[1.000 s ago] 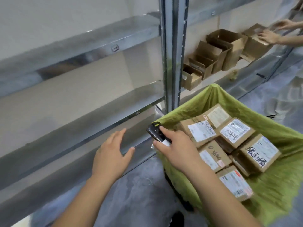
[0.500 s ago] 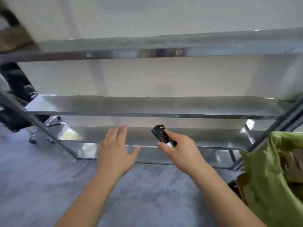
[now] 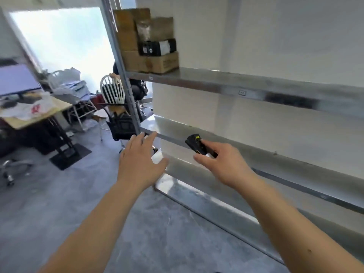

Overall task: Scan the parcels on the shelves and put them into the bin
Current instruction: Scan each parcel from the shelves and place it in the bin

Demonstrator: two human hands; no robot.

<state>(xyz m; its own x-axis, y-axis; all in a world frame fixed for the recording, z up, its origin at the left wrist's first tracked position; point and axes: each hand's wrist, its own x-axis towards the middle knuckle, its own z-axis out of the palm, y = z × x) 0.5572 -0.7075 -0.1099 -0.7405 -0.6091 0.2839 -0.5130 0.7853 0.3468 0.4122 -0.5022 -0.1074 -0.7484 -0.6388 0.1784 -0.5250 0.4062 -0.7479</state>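
1. A worker's right hand [image 3: 226,164] grips a small black scanner [image 3: 195,143], thumb and fingers curled round its body, its yellow-marked nose aimed at the bare metal shelf [image 3: 275,154] just beyond the knuckles.

2. The left hand [image 3: 140,164] hovers beside it, fingers straight and spread, holding nothing, its fingertips near the shelf's front edge.

3. The only parcels [image 3: 147,40] in sight sit well above and beyond the left hand, stacked at the end of an upper shelf [image 3: 246,83] against the upright post [image 3: 126,79]: brown cardboard cartons, a smaller dark box with a pale label wedged among them.

4. The cartons look stiff and square-edged, probably light enough for one hand; the sensible hold seems to be across the two side faces of the top or front carton, leaving any label clear for the scanner.

5. The stack is uneven, so pulling a lower carton first could, by the look of it, tip the ones above.

6. Further past the left hand stand a cluttered desk [image 3: 39,115] and a white spindle-back chair [image 3: 112,89]. The bin is not in view.
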